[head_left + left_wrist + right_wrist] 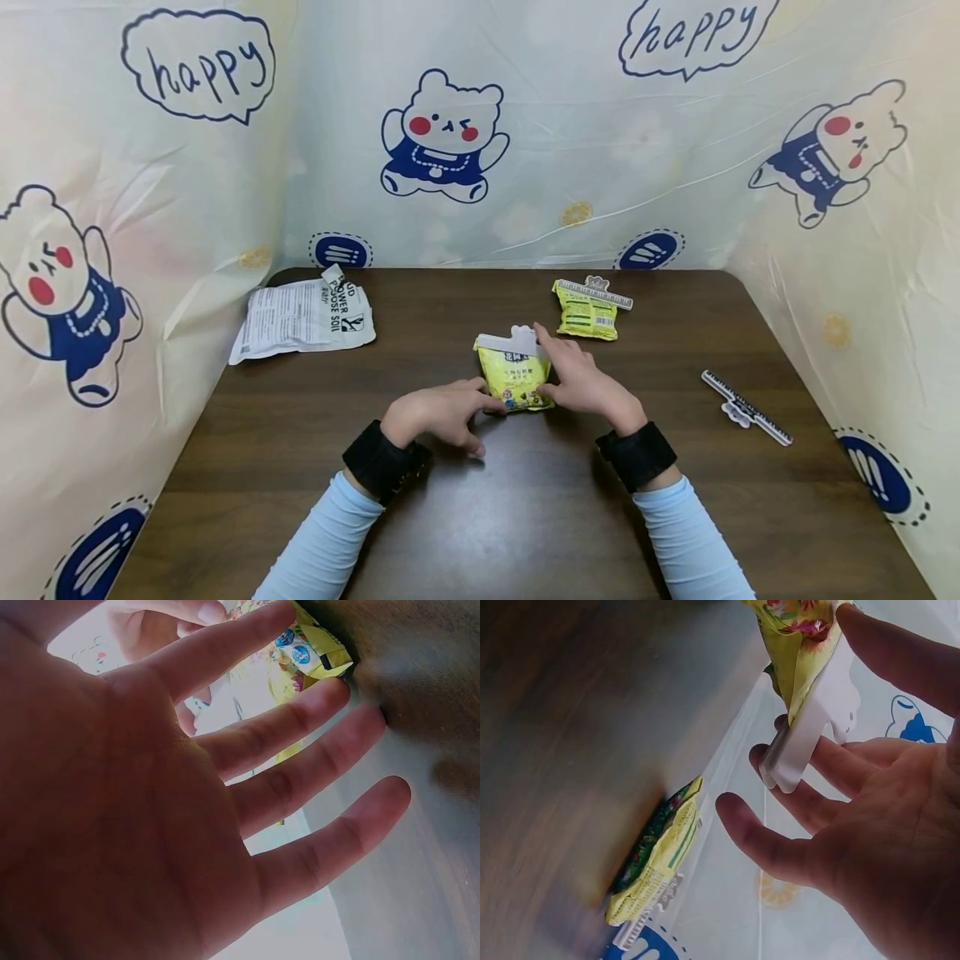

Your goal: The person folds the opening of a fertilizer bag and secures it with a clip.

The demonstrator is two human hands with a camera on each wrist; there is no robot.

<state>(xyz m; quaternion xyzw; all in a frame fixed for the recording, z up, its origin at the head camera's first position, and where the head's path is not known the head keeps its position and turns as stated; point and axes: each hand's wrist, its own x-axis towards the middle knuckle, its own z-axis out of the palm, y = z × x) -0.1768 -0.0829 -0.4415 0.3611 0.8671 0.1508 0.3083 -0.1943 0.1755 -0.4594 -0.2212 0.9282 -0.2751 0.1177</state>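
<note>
A yellow packet (513, 379) with a white sealing clip (513, 342) across its top edge lies mid-table. At its lower left is my left hand (442, 414), fingers spread and nearly straight, as the left wrist view (307, 652) of the packet's corner also shows. My right hand (585, 383) is at the packet's right side, with the thumb at the lower edge and a fingertip by the clip. In the right wrist view, its loosely bent fingers (810, 806) reach past the end of the clip (810, 742).
Behind to the right lies a second yellow packet (588, 315) with a clear clip (596, 292) on its top. A loose clear clip (746, 408) rests at the right. A white printed pouch (303, 317) lies back left. Patterned sheeting (525, 167) surrounds the wooden table (510, 517).
</note>
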